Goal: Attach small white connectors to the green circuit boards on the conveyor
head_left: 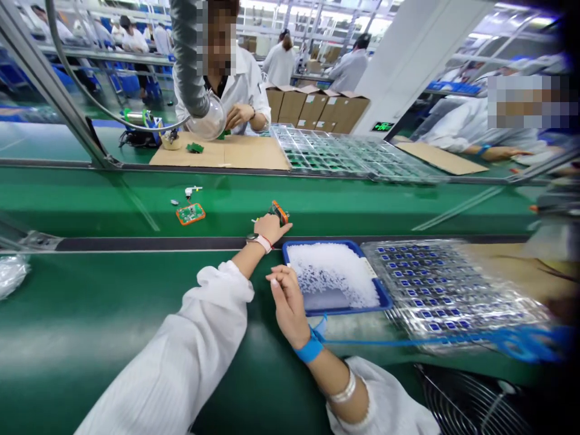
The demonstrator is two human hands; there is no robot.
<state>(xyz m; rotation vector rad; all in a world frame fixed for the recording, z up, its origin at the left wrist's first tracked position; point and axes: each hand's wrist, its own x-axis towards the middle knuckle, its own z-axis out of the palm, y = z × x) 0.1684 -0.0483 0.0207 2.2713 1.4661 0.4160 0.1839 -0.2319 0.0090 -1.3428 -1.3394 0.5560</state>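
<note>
My left hand reaches over the dark rail onto the green belt, its fingers closed on an orange-edged circuit board tilted on its side. Part of that board is hidden behind the fingers. Farther left on the belt lies another orange-edged circuit board, flat, with a small white part wired to it. My right hand hovers by the left edge of a blue tray of small white pieces. Its fingers are loosely bent, with nothing visible in them. A blue strap circles the right wrist.
Right of the tray lies a clear blister tray with rows of blue parts, a blue cord across its front. A black wire-grille object sits lower right. Across the belt, a person works behind a grey duct and cardboard.
</note>
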